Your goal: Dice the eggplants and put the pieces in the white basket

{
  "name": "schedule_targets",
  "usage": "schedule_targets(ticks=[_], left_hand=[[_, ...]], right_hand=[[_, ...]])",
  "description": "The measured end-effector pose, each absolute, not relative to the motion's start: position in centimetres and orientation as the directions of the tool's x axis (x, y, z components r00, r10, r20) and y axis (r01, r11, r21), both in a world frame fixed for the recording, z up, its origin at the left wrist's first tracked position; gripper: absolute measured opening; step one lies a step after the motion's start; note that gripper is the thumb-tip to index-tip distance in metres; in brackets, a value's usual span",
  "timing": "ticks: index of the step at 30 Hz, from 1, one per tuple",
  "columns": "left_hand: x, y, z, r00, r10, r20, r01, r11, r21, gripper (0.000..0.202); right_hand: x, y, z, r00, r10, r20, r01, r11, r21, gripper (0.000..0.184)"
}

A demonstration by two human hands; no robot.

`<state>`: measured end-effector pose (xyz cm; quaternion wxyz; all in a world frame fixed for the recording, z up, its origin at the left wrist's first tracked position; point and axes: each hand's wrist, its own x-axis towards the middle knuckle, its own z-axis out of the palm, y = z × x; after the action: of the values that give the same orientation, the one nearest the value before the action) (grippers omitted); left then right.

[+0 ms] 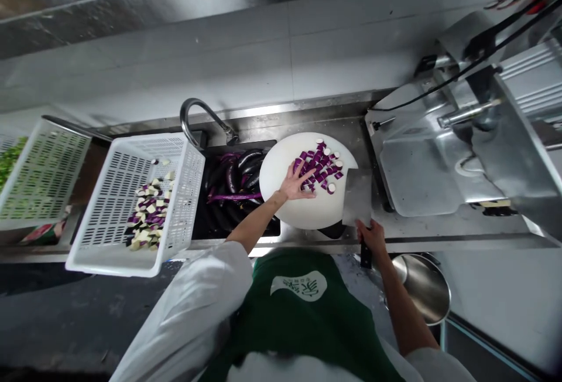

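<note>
Cut chunks of purple eggplant (322, 162) lie in a loose pile on a round white cutting board (281, 162). My left hand (297, 184) rests with fingers spread at the pile's left edge, touching some chunks. In my right hand (371, 235) is the handle of a cleaver (356, 194); its broad blade lies flat at the board's right edge. Left of the board, whole eggplants (232, 177) fill a dark sink basin, and one long purple eggplant (235, 197) lies across them. A white plastic basket (175, 235) further left holds more eggplant pieces (149, 212).
A curved faucet (193, 103) rises behind the sink. At the right stands a metal slicing machine (465, 118) with a tray (417, 177) and a black cable. A steel pot (424, 288) sits below the counter edge. Another basket (48, 171) with greens is far left.
</note>
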<state>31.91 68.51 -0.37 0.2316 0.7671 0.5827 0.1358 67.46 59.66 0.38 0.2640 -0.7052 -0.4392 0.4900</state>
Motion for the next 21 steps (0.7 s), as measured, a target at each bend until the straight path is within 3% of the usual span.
schedule_targets(ticks=[8,15,21], left_hand=[[39.8,65.8,-0.1,-0.041,0.997,0.068,0.803,-0.008,0.596,0.101],[41.8,64.4,-0.5,-0.033,0.981,0.189,0.816,-0.083,0.573,0.068],[41.2,62.6,-0.9,-0.023,0.979,0.204,0.795,-0.106,0.598,0.058]], right_hand=[[61.9,60.9,0.6,-0.065,0.882,-0.466,0.436,-0.395,-0.809,0.04],[55.8,57.4,1.0,-0.073,0.887,-0.457,0.351,-0.406,-0.844,0.038],[53.8,54.7,1.1,-0.058,0.887,-0.459,0.312,-0.42,-0.852,0.039]])
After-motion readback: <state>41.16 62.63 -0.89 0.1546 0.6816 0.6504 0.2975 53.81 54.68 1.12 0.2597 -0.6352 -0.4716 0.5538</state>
